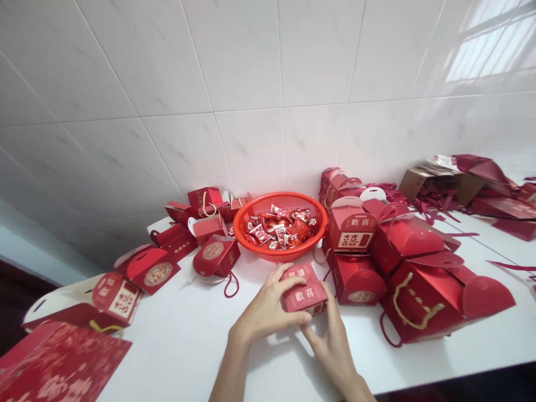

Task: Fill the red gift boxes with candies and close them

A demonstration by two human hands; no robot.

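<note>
A small red gift box (305, 290) with pale Chinese lettering on its folded-down top sits between my hands at the front of the white table. My left hand (274, 298) wraps its left side, with fingers over the top and the thumb along the near face. On the right side, my right hand (329, 329) presses its fingers against the box, thumb low at the near corner. Just behind it stands an orange-red plastic basket (281, 257) holding many wrapped candies (285, 226). The underside of the box is hidden.
Red gift boxes (435, 296) are stacked to the right, and more boxes (215, 254) stand at the left. A red paper bag (62, 363) lies at the front left. Far right, a cardboard box (444, 187) holds red ribbons. The tiled wall (251, 139) closes off the back.
</note>
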